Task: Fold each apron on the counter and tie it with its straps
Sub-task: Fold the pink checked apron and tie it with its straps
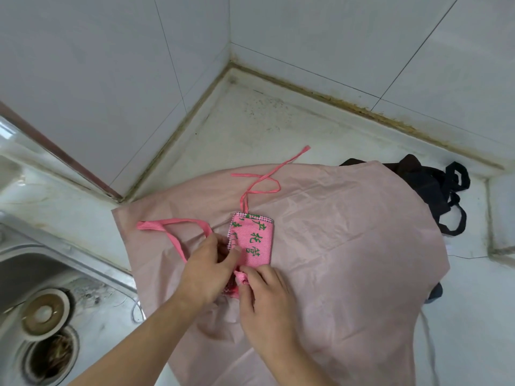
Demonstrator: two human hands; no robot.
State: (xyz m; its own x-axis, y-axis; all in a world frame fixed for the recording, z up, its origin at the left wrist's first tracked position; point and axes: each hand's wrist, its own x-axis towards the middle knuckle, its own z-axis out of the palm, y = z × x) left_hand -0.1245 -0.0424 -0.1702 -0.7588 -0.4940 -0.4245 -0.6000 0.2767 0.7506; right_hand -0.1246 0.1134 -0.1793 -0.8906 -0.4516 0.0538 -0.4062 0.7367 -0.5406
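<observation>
Aprons are spread across the corner of the counter (250, 129): a small pink apron (255, 240) with green lettering, already folded into a compact packet, lies on top of a larger pale pink apron (348, 246) that is spread flat. A black apron (434, 196) sits bunched at the far right, partly under the pale one.

The left hand (207, 266) pinches the near-left edge of the packet, fingers curled on the cloth where a wide pink strap loop (172, 227) leads off to the left. The right hand (262, 291) grips a rolled bit of pink fabric at the packet's near end, fingers curled around it. A thinner pink strap (262, 185) trails loose away from the packet's far edge, crossing itself in 1 open loop.

Judging from this, the folding of the small apron looks done and the tying is barely begun. The risks:

- The packet could spring open if either hand lets go before a strap is wrapped around it.
- The far strap's loose crossing could pull into a snag if drawn in carelessly.
- Tugging the straps could drag and wrinkle the pale apron beneath.
- The wide loop lies near the sink (41, 302) and could slide toward it.
</observation>
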